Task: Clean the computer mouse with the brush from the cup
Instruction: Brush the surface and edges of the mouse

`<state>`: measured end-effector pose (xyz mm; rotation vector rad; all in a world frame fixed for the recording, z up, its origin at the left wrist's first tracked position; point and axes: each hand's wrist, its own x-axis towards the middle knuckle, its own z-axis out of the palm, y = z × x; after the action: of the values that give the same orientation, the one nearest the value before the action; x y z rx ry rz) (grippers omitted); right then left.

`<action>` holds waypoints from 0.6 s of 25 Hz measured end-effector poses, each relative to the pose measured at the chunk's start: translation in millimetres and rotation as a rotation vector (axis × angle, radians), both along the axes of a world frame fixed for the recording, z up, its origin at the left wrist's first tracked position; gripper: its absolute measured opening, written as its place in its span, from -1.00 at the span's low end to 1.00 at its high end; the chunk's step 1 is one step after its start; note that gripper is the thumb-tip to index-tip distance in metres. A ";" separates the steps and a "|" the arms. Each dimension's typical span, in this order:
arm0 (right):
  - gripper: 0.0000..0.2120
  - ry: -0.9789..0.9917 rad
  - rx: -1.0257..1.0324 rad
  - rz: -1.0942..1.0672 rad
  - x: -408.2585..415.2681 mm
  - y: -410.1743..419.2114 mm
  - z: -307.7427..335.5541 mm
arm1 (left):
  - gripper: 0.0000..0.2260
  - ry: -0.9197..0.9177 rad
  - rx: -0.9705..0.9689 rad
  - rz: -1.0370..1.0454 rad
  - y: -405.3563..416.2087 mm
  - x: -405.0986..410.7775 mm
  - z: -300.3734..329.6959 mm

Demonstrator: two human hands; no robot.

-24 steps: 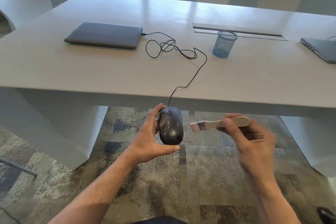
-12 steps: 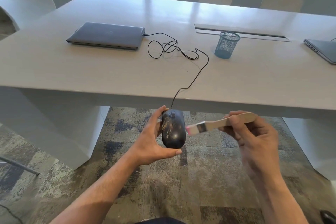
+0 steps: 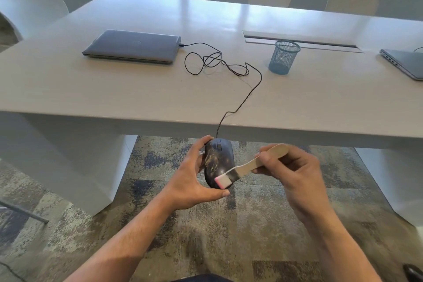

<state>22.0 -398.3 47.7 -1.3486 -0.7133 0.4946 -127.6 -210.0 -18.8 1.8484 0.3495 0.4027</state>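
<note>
The brush (image 3: 249,165) was out of the cup (image 3: 284,57) and at work, so the fetching part looked done. The left hand (image 3: 193,177) held the mouse (image 3: 218,162) in the air below the table (image 3: 137,89) edge, thumb under its near end and fingers curled round its far end at 12 o'clock. The right hand (image 3: 295,168), at 3 o'clock of the mouse, pinched the wooden handle between thumb and curled fingers. The bristles lay on the mouse's near right corner, at about 5 o'clock on its back. Pale specks showed thick along the left half, from 9 to 7 o'clock, so by my reckoning the cleaning was only partly through. The cord (image 3: 238,107) ran up over the table edge to the laptop (image 3: 132,47), at 11 o'clock. The cup stood empty at 1 o'clock, well apart.
</note>
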 end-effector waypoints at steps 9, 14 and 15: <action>-0.88 -0.050 0.000 0.016 2.3 4.4 9.5 | 0.02 0.019 0.014 0.000 -1.4 3.3 -1.8; -0.92 0.048 0.091 -0.192 23.8 9.5 22.3 | 0.08 0.035 0.018 -0.010 -2.0 4.1 -4.1; -0.92 0.065 0.083 -0.108 22.7 11.0 21.7 | 0.08 0.036 0.015 -0.015 -1.4 3.8 -4.7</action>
<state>44.8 -387.3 69.4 -1.2802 -0.5982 0.4156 -123.8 -211.4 -23.5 1.8733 0.3581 0.3635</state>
